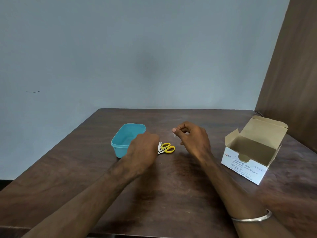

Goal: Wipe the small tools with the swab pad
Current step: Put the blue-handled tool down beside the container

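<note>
Against a plain grey-blue wall, a dark brown wood-grain desk (171, 194) carries the work, with a brown panel rising at its right edge. Progress, judged from the layout: the pad appears to be out of its box and in hand, but no tool is being wiped, so the wiping proper seems not yet begun on the tools in view. The right hand (192, 140) is raised over the middle of the desk with the fingers curled in and the thumb pinched against the forefinger on a small white swab pad (174, 135), of which only a sliver shows below the thumb tip. A thin silver metal bangle (253, 218) circles that forearm near the front edge. The left hand (144, 148) is lowered, palm down and fingers bent, over the tools; whether it grips one or only touches them cannot be told, since the fingertips are hidden. Just beside its knuckles lie small yellow-handled scissors (169, 148) and a silver metal nail clipper (159, 146), touching or overlapping each other. Behind the left hand stands an open, lidless teal plastic rectangular container (120, 140); it looks empty. Well apart, near the right edge, sits an open white cardboard box of alcohol swabs (247, 165), flaps up.
</note>
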